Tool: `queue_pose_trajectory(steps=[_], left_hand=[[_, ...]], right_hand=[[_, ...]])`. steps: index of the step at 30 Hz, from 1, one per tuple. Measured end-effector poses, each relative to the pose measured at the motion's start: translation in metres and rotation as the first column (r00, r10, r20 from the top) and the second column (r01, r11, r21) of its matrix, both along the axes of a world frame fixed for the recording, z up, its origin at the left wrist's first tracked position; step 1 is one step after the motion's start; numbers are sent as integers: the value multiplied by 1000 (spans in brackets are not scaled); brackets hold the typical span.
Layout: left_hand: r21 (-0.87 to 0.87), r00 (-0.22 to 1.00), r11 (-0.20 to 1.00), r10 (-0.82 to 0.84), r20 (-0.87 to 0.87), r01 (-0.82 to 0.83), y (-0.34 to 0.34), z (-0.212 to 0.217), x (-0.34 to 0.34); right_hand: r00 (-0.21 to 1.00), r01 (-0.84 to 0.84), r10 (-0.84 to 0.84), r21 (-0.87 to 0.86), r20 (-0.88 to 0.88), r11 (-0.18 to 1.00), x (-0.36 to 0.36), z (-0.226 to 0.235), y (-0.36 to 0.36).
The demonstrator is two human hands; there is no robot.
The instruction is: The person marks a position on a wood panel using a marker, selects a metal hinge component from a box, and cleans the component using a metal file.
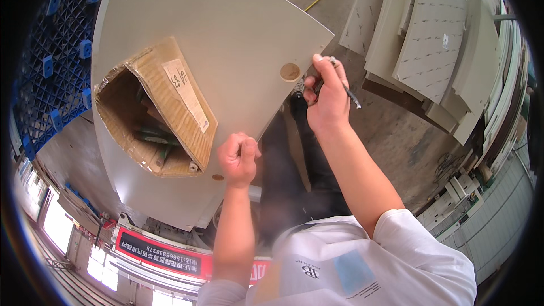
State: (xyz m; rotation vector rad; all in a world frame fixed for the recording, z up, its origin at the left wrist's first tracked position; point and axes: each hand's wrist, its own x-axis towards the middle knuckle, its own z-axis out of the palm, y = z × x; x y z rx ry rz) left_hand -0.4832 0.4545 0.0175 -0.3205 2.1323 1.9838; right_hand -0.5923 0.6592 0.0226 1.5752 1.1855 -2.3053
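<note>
Centrally, a large pale panel (226, 28) fills the upper left and middle of the frame, with an open cardboard box (156, 110) lying on it. Stacked drilled boards (430, 34) lean at the upper right. At the panel's right edge, beside a round recess (290, 72), the right hand (327, 99) pinches a long dark screw (347, 89). Lower, the left hand (239, 158) is curled into a fist against the panel's edge. Keeping that fist firm should steady the panel; the screw is best held square to the edge.
</note>
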Motion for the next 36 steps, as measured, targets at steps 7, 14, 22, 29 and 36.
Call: queue_pose_trajectory(steps=[7, 14, 22, 29, 36], left_hand=[[4, 1000, 1000, 21, -9, -21, 3, 0, -2], [28, 1000, 999, 25, 6, -25, 2, -1, -1], [32, 1000, 999, 19, -10, -19, 3, -1, -1], [21, 1000, 1000, 10, -11, -9, 3, 0, -2], [-21, 999, 1000, -23, -35, 22, 4, 0, -2]], right_hand=[[998, -40, 45, 95, -49, 995, -42, -3, 30], [982, 9, 32, 213, -186, 977, -29, -26, 71], [937, -286, 336, 339, -95, 896, 14, -27, 53], [929, -166, 275, 383, -249, 909, -4, -20, 43], [948, -258, 288, 206, -134, 944, 27, -15, 10]])
